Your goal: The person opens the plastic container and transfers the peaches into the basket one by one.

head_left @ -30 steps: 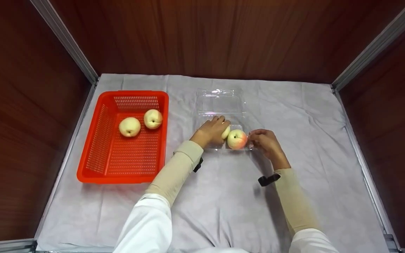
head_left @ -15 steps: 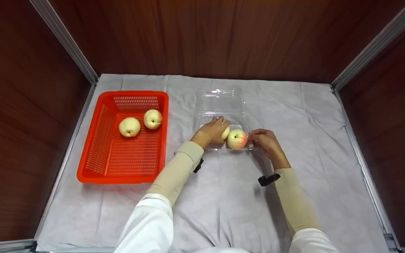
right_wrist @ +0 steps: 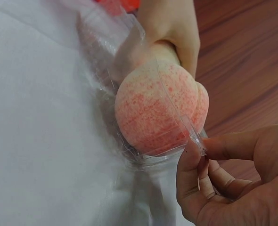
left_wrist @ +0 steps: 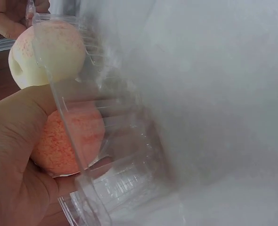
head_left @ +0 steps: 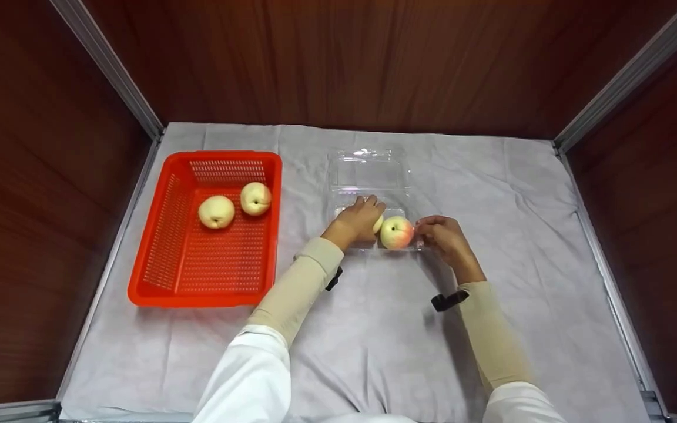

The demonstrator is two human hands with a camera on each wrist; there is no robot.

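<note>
A clear plastic clamshell box (head_left: 369, 174) lies with its lid folded back, away from the person. My left hand (head_left: 357, 220) grips a peach (left_wrist: 69, 139) from above, inside the box's near half. Its thumb and fingers curl round the fruit, which is mostly covered by the hand in the head view. A second peach (head_left: 396, 232), pale with a red blush, sits to its right in the same half. At the box's right edge my right hand (head_left: 443, 238) pinches the rim between thumb and forefinger, as the right wrist view shows.
To the left stands a red plastic basket (head_left: 209, 302) with a pale peach (head_left: 217, 212) and another peach (head_left: 255, 198) in it. Grey cloth (head_left: 368, 329) covers the table. Brown wood-grain panels (head_left: 362, 64) rise at the back and both sides.
My left hand has shifted very slightly, still on its peach. The right hand and the box have stayed in place.
</note>
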